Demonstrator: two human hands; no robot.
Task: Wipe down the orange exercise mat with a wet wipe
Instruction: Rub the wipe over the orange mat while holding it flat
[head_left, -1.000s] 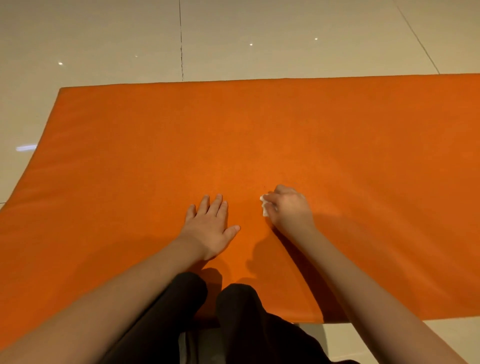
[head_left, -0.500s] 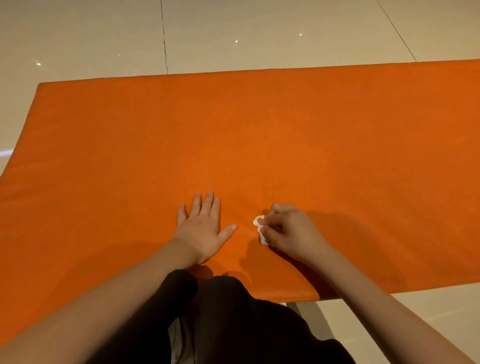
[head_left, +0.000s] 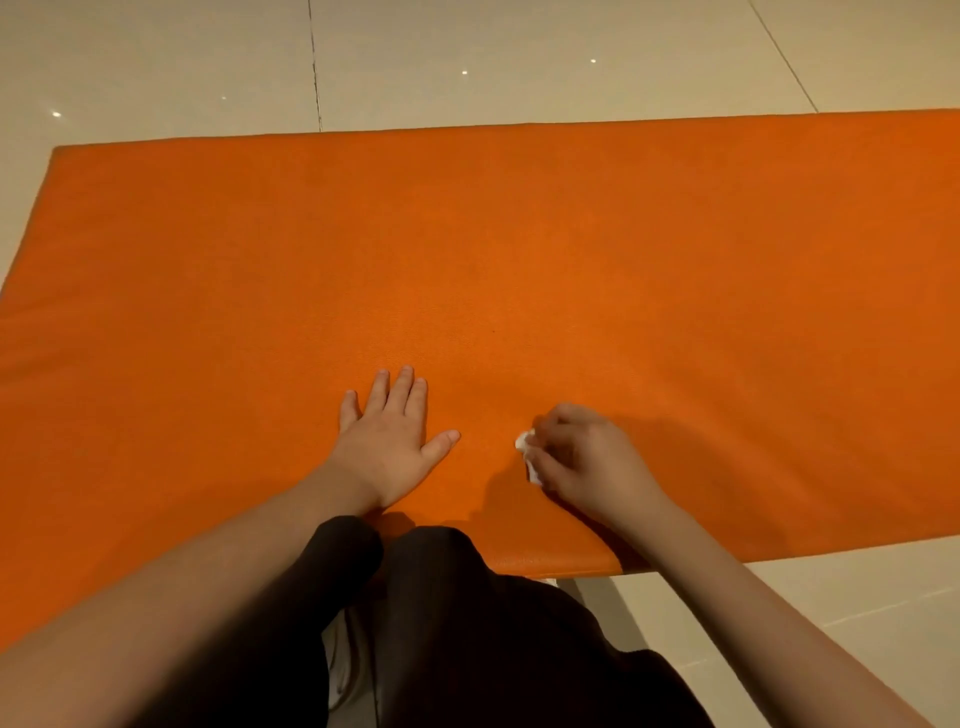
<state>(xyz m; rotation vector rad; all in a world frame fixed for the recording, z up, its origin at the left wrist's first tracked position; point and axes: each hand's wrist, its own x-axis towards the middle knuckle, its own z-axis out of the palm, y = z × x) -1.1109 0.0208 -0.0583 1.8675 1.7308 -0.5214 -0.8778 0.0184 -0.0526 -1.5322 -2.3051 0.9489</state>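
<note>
Pale tiled floor (head_left: 156, 62) runs all round, with a grout line going off from the far side. The orange mat (head_left: 519, 249) lies flat on it and fills most of the view: the far edge and the far-left corner show, the near edge shows at lower right, and the right end runs out of frame. There is wide bare mat ahead and to both sides of the hands, least toward the near edge. The person's knees in dark trousers (head_left: 467, 623) rest on the near edge (kneeling, it looks like). Left hand (head_left: 387, 441) lies palm down on the mat with fingers straight, thumb out to the side, holding nothing. Right hand (head_left: 587, 457) sits just beside it, apart, with fingers curled over a small bunched white wet wipe (head_left: 527, 452) and pressing it on the mat; only the wipe's left bit pokes out. Compared with a second ago, the left hand is planted the same, while the right hand and wipe have come back toward the near edge, from level with the left fingers to below the thumb.
</note>
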